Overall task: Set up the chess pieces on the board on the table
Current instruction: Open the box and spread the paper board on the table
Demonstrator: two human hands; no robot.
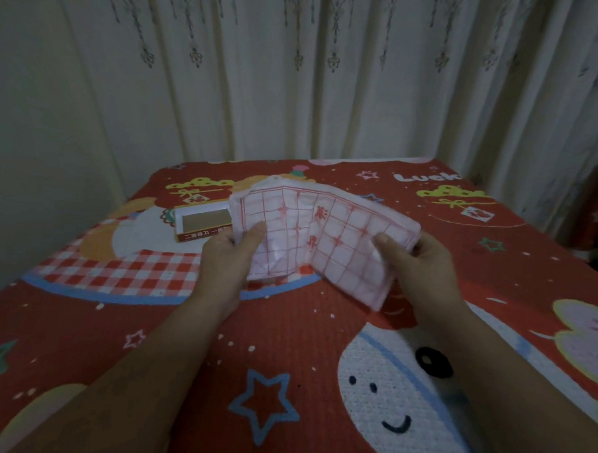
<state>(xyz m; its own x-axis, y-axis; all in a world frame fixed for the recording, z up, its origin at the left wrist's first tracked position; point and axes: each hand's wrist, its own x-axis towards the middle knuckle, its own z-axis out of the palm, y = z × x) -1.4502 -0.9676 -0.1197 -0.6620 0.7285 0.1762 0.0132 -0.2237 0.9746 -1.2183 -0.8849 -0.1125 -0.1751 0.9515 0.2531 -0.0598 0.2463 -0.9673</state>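
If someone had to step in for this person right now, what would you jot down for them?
Left hand and right hand each grip an end of the creased paper board, held half unfolded above the table.
An open box lies on the table left of the board; no pieces visible.
Done: board taken out.
Left: flatten the board on the table, then place all the pieces.

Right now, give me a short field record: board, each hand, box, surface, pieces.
board: thin paper sheet with red grid, still creased, half unfolded, held above the table
left hand: grips the board's left edge
right hand: grips the board's right edge
box: small open box, left of the board, on the cloth
surface: red patterned tablecloth
pieces: none visible
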